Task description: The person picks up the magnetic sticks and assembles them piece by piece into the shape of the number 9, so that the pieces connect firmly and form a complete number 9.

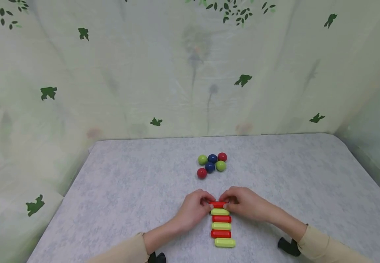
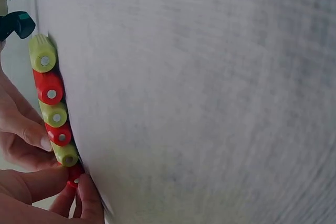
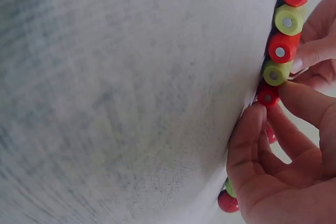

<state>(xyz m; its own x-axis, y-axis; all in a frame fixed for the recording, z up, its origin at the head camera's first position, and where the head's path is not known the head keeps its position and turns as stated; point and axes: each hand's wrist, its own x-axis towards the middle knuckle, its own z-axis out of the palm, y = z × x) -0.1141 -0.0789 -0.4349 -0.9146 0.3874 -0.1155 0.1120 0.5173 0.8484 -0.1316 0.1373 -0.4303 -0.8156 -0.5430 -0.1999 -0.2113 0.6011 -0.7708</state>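
A column of short bars, red and yellow-green by turns, lies on the table in front of me. Each bar end in the wrist views has a round silvery disc. My left hand [image 1: 194,208] pinches the left end of the farthest red bar [image 1: 218,204] between thumb and fingers. At its other end, my right hand [image 1: 247,204] pinches the same bar. Just below it sits a yellow-green bar [image 1: 220,212], close against it. The nearest yellow-green bar [image 1: 225,242] is shifted slightly right of the others. In the right wrist view, fingertips partly cover the held red bar [image 3: 268,97].
Beyond the hands, several glossy balls in red, blue and green cluster on the table, among them a red ball [image 1: 202,173] and a blue ball [image 1: 210,167]. A leaf-patterned curtain [image 1: 176,73] hangs behind the grey table [image 1: 127,175].
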